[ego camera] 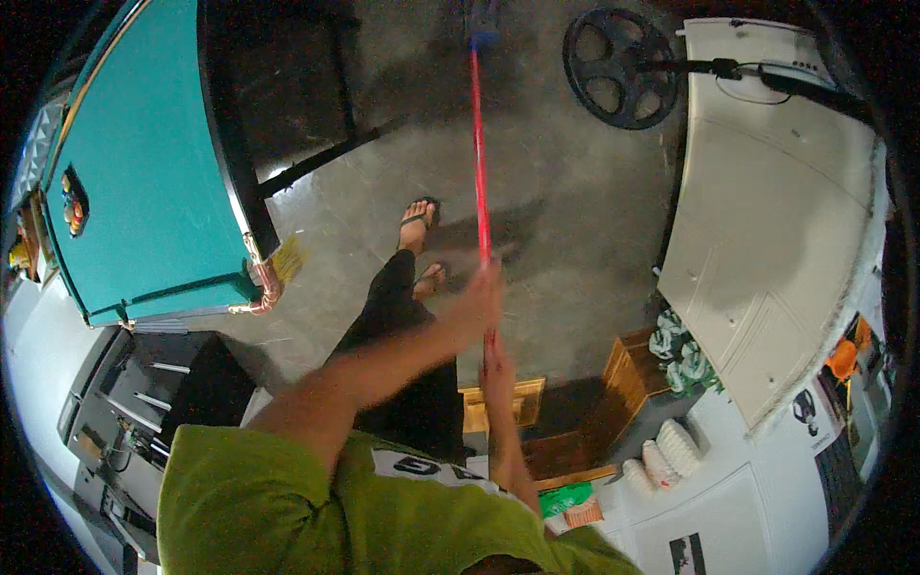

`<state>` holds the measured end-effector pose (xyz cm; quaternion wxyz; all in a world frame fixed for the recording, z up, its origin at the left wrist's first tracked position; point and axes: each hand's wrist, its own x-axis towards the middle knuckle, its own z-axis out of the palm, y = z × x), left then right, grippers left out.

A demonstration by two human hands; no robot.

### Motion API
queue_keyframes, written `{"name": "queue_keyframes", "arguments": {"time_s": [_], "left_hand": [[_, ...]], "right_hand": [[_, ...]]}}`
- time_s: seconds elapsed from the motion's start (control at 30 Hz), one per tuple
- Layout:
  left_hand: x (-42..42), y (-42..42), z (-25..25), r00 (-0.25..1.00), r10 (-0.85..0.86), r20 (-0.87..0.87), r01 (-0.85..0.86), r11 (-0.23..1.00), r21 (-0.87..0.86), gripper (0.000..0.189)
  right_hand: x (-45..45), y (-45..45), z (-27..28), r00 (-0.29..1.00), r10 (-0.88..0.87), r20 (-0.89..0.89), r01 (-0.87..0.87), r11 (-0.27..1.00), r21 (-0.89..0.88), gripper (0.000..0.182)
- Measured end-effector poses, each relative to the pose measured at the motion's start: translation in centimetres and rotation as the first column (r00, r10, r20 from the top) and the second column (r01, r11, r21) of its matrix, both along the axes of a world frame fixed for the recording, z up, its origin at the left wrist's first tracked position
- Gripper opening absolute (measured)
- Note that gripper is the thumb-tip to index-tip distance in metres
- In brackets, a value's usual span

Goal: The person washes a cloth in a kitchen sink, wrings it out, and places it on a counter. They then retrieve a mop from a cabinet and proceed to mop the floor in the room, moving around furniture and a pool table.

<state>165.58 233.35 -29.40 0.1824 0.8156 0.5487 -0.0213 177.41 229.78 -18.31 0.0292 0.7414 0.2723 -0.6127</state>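
A long red pole [480, 158] runs away from me over the grey floor, nearly straight ahead. My left hand [483, 296] is closed around it, its forearm crossing in front of my body. Closer to my torso, my right hand [497, 363] grips the pole's near part. Both hands look slightly blurred. A blue fitting [486, 39] shows at the pole's far end, where dark shadow hides whatever lies beyond.
To the left stands a green-clothed pool table [144, 165] with balls [73, 205]. At right are a black spoked round base [622, 68] with a rod and a large beige panel [769, 215]. Wooden furniture [618, 402], leafy plants [683, 356] and a dark cabinet [194, 388] lie nearer. My sandalled feet [419, 223] are below.
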Motion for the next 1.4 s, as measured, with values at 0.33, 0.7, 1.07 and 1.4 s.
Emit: {"name": "queue_keyframes", "arguments": {"time_s": [0.33,0.7,1.07,1.4], "left_hand": [[5.0,0.3,7.4,0.898,-0.093,0.430,0.188,0.965,-0.184,0.029],[2.8,22.2,-6.7,0.993,0.108,0.047,-0.112,0.988,0.102,0.025],[28.6,4.5,12.6,0.815,0.136,0.563,0.080,0.937,-0.341,0.018],[14.8,20.9,-4.8,0.988,0.135,-0.078,-0.149,0.967,-0.206,0.026]], "right_hand": [[7.0,-0.8,9.0,0.923,0.377,0.082,-0.384,0.873,0.302,0.045],[6.8,19.6,-11.9,0.935,0.340,-0.106,-0.219,0.784,0.581,0.043],[32.8,6.0,14.9,0.980,0.195,0.048,-0.188,0.974,-0.124,0.043],[22.6,16.1,-0.9,0.959,0.227,-0.169,-0.211,0.972,0.106,0.048]]}}
